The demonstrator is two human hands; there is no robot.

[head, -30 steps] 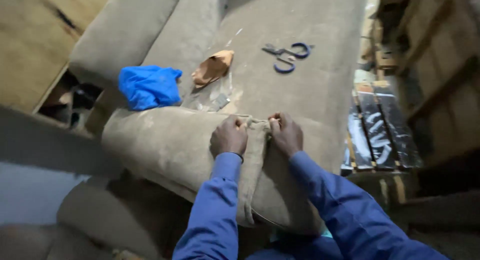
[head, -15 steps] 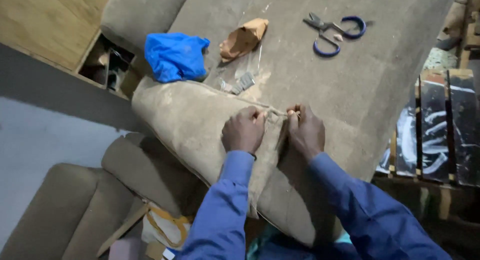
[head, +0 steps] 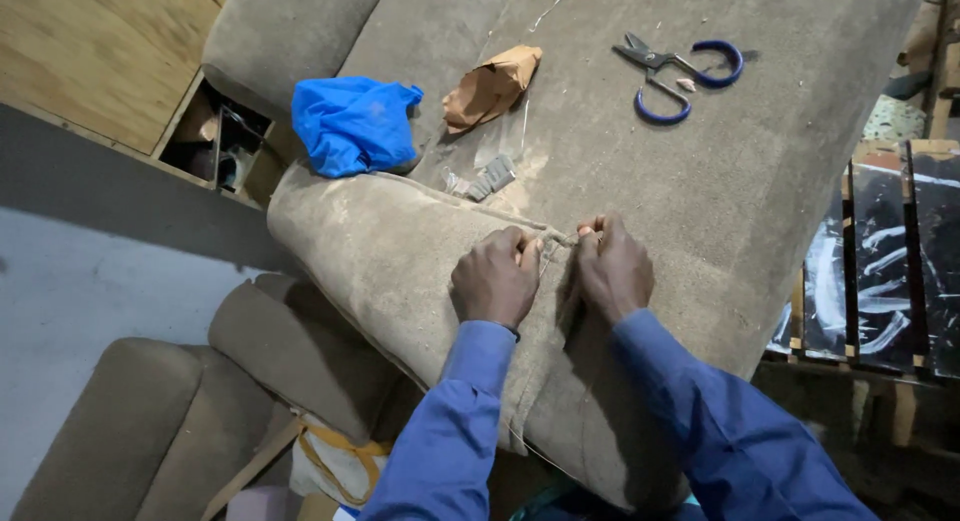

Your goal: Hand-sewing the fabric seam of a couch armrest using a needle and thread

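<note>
A padded cushion in tan fabric (head: 390, 261) lies on a table draped with the same cloth (head: 720, 191). My left hand (head: 495, 276) pinches the fabric at the cushion's seam. My right hand (head: 612, 266) pinches the seam end right beside it, the fingertips of both hands nearly touching. Both arms wear blue sleeves. Whether a needle or thread sits between the fingers is too small to tell.
Blue-handled scissors (head: 680, 71) lie at the table's far side. A crumpled brown paper (head: 490, 86), a blue plastic bag (head: 350, 126) and small strips of staples (head: 490, 176) sit behind the cushion. More tan cushions (head: 160, 411) rest on the floor at the left. Dark slats (head: 880, 261) stand right.
The view has shifted, so the cushion and hands sit lower and more centred. My hands stay together at the seam, still pinching the fabric.
</note>
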